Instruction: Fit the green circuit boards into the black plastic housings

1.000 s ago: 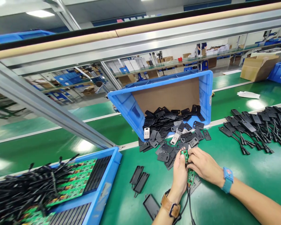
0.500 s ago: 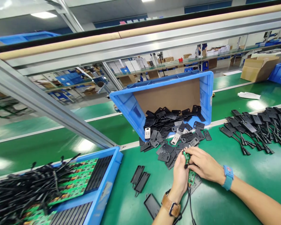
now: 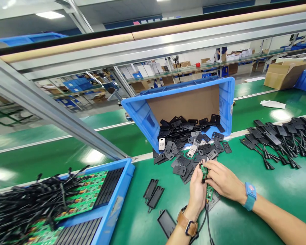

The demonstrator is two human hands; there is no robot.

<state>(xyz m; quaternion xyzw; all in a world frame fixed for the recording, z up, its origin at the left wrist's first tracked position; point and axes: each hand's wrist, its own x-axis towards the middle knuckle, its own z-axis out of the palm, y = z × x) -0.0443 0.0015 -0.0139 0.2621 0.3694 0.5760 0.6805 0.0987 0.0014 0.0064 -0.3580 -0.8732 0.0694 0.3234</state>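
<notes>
Both hands were closed on one green circuit board [image 3: 205, 177], low over the bench [image 3: 245, 221], dead ahead of you and close in. Your left hand [image 3: 197, 194] cupped its left edge, fingers curled round it. Your right hand [image 3: 223, 182] pinched the far half from the right, fingertips on the board. Neither hand was nearer: both were touching, with the board between them.

Long axis ran away from you, far end tipped slightly left, near end toward your wrists. Black cable [image 3: 208, 224] left the near end and trailed back between your forearms.

Grey shell [image 3: 215, 201] lay on the bench right under the near end, partly hidden by the right hand. I couldn't tell if the board touched it.

Pile of black covers [image 3: 191, 151] sat just beyond your fingertips, spilling from the tipped blue bin [image 3: 227, 102]. Two black trays [image 3: 153, 194] lay off to the left, apart from the hands.
</notes>
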